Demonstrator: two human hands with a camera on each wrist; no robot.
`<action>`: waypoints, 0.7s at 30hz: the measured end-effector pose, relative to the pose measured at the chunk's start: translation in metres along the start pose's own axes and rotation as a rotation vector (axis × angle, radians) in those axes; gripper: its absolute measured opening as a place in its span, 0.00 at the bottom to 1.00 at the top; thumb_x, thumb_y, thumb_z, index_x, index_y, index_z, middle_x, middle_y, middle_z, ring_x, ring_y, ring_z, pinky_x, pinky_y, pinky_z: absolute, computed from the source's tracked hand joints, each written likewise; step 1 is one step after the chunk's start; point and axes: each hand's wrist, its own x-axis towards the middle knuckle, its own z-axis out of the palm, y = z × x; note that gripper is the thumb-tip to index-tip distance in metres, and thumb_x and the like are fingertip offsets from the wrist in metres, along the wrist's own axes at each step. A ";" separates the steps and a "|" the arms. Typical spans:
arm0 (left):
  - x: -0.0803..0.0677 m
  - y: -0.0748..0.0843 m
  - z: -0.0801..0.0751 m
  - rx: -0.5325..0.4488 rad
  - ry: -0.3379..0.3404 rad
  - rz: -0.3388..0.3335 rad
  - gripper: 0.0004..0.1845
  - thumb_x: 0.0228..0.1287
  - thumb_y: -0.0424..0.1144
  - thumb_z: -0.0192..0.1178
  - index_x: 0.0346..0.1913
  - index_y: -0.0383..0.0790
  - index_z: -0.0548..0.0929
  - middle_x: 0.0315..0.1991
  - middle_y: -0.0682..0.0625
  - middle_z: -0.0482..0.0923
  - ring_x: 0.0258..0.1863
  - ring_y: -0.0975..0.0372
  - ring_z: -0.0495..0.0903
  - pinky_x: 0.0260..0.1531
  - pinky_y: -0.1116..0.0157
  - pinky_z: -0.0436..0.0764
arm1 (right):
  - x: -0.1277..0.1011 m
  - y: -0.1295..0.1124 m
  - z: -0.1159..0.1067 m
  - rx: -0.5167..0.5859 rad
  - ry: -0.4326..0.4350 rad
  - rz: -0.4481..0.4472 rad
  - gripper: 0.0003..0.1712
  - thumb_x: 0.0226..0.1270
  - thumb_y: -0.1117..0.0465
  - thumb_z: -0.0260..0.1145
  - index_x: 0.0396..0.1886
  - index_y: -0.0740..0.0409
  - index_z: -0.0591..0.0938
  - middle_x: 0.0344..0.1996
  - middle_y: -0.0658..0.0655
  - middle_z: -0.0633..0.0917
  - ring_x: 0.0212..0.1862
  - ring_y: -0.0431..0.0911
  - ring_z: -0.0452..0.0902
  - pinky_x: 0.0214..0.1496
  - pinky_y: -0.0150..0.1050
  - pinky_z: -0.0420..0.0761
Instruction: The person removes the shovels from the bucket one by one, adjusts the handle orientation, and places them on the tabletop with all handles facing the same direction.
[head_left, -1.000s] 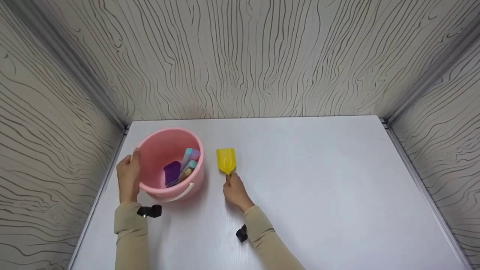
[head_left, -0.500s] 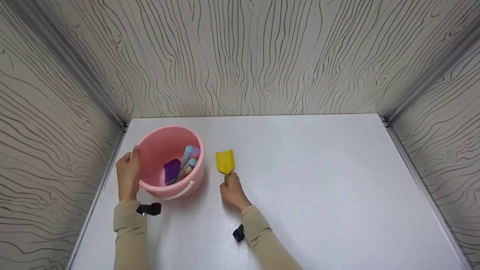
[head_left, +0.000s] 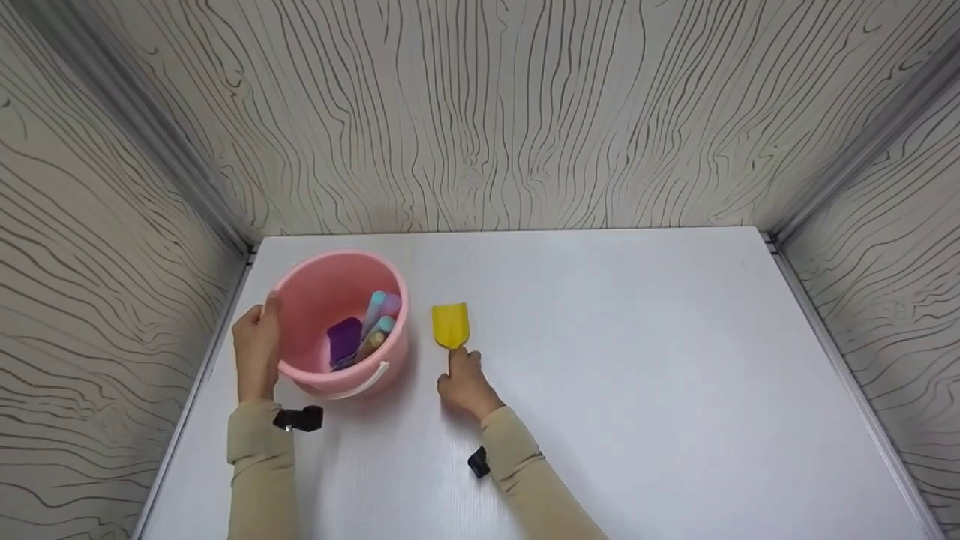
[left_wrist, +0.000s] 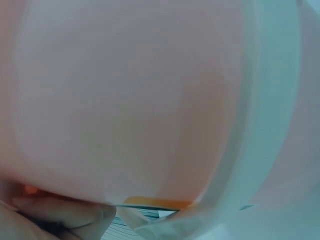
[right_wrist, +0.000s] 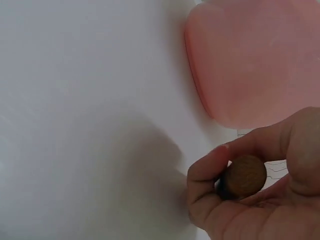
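my right hand (head_left: pixel 463 386) curls round the wooden handle (right_wrist: pixel 243 176) of the yellow shovel (head_left: pixel 450 325), centre-left on the table; my left hand (head_left: pixel 256 352) grips the pink bucket (head_left: pixel 315 300) beside it.

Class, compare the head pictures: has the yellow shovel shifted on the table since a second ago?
Yes, slightly. The yellow shovel, gripped by the right hand, has drawn back toward the person and a little closer to the pink bucket, which stays put.
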 end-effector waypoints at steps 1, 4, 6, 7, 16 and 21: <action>0.000 0.000 0.000 -0.002 0.003 0.005 0.26 0.82 0.63 0.47 0.32 0.44 0.70 0.33 0.48 0.73 0.35 0.57 0.76 0.34 0.61 0.79 | -0.001 -0.001 -0.001 -0.015 -0.006 0.010 0.29 0.74 0.69 0.57 0.70 0.80 0.65 0.58 0.78 0.68 0.59 0.63 0.72 0.70 0.62 0.74; 0.000 0.000 0.001 -0.006 0.010 0.013 0.27 0.82 0.64 0.48 0.32 0.44 0.70 0.31 0.49 0.71 0.35 0.58 0.74 0.34 0.61 0.78 | -0.005 -0.003 -0.004 -0.071 -0.018 0.045 0.32 0.74 0.68 0.60 0.73 0.77 0.65 0.62 0.78 0.66 0.55 0.62 0.76 0.64 0.60 0.79; 0.000 0.000 0.001 -0.004 0.012 0.008 0.27 0.82 0.64 0.48 0.33 0.44 0.70 0.32 0.50 0.71 0.35 0.58 0.73 0.34 0.61 0.77 | -0.006 -0.005 -0.005 -0.101 -0.020 0.059 0.32 0.72 0.68 0.62 0.72 0.75 0.66 0.60 0.76 0.68 0.49 0.60 0.77 0.58 0.60 0.82; 0.000 0.000 0.001 -0.003 0.011 0.003 0.27 0.82 0.64 0.48 0.33 0.44 0.70 0.32 0.49 0.71 0.35 0.58 0.73 0.34 0.61 0.78 | -0.006 -0.005 -0.005 -0.114 -0.020 0.062 0.32 0.71 0.69 0.63 0.71 0.75 0.67 0.58 0.75 0.68 0.46 0.58 0.77 0.55 0.59 0.83; -0.001 -0.001 0.002 0.017 0.002 -0.011 0.29 0.83 0.64 0.46 0.39 0.40 0.72 0.38 0.46 0.75 0.39 0.56 0.76 0.38 0.61 0.80 | -0.006 -0.002 -0.005 -0.132 -0.011 0.081 0.34 0.66 0.69 0.66 0.70 0.72 0.69 0.55 0.69 0.70 0.40 0.55 0.75 0.47 0.56 0.82; -0.001 0.000 0.001 0.014 0.008 -0.017 0.27 0.82 0.64 0.46 0.38 0.41 0.72 0.37 0.46 0.74 0.38 0.56 0.75 0.37 0.61 0.79 | -0.006 -0.002 -0.004 -0.140 -0.010 0.074 0.32 0.67 0.67 0.67 0.69 0.72 0.70 0.53 0.66 0.70 0.39 0.54 0.74 0.46 0.55 0.82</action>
